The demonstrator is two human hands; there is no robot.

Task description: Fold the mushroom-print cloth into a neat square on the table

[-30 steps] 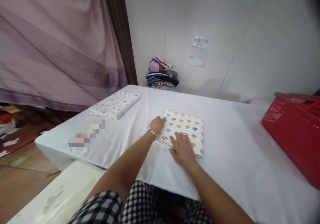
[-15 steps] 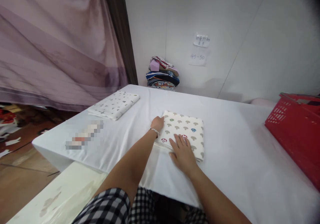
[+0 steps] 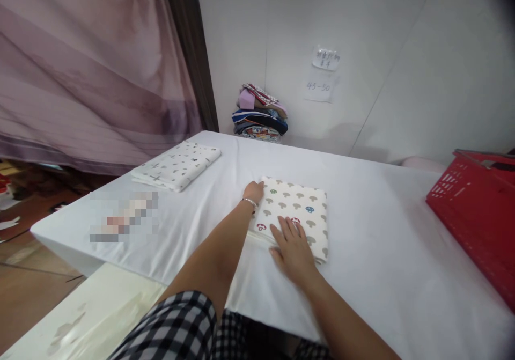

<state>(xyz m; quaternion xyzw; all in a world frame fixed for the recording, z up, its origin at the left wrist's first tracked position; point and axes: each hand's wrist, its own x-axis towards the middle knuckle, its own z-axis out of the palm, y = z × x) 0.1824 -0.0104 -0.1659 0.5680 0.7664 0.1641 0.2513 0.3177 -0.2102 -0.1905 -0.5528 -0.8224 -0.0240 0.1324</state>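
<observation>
- A folded mushroom-print cloth (image 3: 295, 215) lies flat on the desk (image 3: 382, 242), a little below the middle of the frame.
- Its shape is a near-square rectangle; the slightly longer axis runs from the near edge of the desk toward the far wall, tilted a touch toward the upper left, and the layered folded edges show along its near and left sides.
- The left hand (image 3: 253, 191) rests at the cloth's far left corner, a bracelet on the wrist; its fingers are curled over the edge, and whether they pinch the fabric cannot be told.
- The right hand (image 3: 293, 248) lies palm down on the near part of the cloth, fingers (image 3: 286, 227) spread flat and open, pressing on the print without gripping.
- The desk is covered with a white sheet that hangs over its left and near edges.
- A second folded cloth with small dark marks (image 3: 177, 164) lies well apart, at centre left of the frame.
- A red plastic basket (image 3: 475, 215) stands at the right edge of the frame.
- A pile of coloured fabrics (image 3: 259, 114) sits against the white wall behind the desk, with two paper notes (image 3: 322, 73) stuck on the wall to its right.
- A mauve curtain (image 3: 92, 70) fills the upper left; wooden floor shows at the lower left.
</observation>
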